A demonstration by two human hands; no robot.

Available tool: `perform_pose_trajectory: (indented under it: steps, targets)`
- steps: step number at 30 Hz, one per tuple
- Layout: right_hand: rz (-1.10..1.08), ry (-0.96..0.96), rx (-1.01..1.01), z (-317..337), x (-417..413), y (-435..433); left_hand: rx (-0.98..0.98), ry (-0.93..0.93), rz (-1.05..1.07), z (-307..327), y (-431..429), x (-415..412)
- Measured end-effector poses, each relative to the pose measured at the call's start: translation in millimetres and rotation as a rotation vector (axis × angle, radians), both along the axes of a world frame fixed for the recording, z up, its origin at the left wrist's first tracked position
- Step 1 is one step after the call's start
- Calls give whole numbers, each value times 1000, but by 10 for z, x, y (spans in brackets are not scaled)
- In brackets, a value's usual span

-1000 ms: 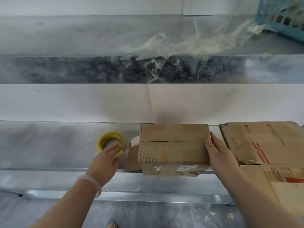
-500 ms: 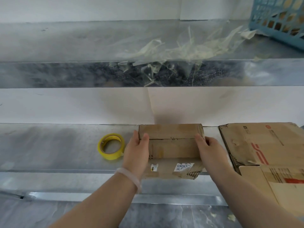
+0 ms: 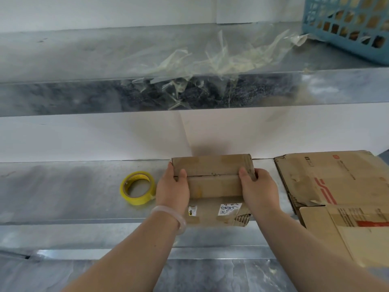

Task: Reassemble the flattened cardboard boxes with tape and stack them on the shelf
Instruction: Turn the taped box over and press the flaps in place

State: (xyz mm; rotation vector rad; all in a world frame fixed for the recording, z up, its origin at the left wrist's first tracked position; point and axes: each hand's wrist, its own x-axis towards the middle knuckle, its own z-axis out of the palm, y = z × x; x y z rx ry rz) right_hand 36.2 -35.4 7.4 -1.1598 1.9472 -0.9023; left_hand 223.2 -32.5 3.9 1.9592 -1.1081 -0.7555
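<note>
A small brown cardboard box (image 3: 213, 186) sits on the metal shelf (image 3: 63, 186), its two top flaps folded together with a seam across the middle. My left hand (image 3: 173, 187) grips the box's left side, thumb lying on the top flaps. My right hand (image 3: 257, 189) grips the right side, thumb on top as well. White labels show on the box's near face. A yellow roll of tape (image 3: 137, 190) lies flat on the shelf just left of my left hand.
Flattened cardboard boxes (image 3: 336, 186) with red print lie on the shelf to the right, overhanging its front edge. The upper shelf (image 3: 84, 60) carries a heap of used clear tape strips (image 3: 210, 62) and a blue plastic basket (image 3: 353, 26) at the right.
My left hand left the tape roll and came to the box's left side. Both hands slid inward onto the top flaps, and the box shifted slightly back on the shelf.
</note>
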Motion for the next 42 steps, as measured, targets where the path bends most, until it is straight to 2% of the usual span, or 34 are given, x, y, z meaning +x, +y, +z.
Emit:
perform_pose_trajectory:
  steps: [5, 7, 8, 10, 12, 13, 14, 16, 20, 26, 32, 37, 42]
  targets:
    - [103, 17, -19, 32, -99, 34, -90, 280, -125, -106, 86, 202]
    - [181, 81, -17, 34, -149, 57, -102, 287, -225, -110, 137, 255]
    - [223, 128, -28, 28, -173, 66, -132, 185, -266, -111, 149, 276]
    - [295, 293, -167, 15, -192, 80, -288, -247, -338, -78, 138, 318]
    - [469, 522, -500, 36, -172, 83, -460, -701, -599, -50, 114, 330]
    - [587, 626, -636, 14, -159, 79, -475, -832, -755, -33, 102, 327]
    - [701, 722, -680, -19, -144, 91, -448, -908, -861, -22, 106, 322]
    - [841, 879, -574, -86, -117, 132, -358, -987, -930, -14, 127, 320]
    - [812, 1000, -397, -94, -101, 188, -222, -1038, -863, -3, 162, 286]
    - [674, 913, -244, -67, 2, 251, -48, -973, -669, 64, 201, 188]
    - [492, 691, -101, 20, 74, 249, 57, -730, -531, 85, 195, 125]
    - [439, 357, 51, 150, -52, 150, 162, -489, -515, 179, 150, 116]
    - [280, -68, 134, 68, -222, 216, 123, -396, -511, 182, 200, 159]
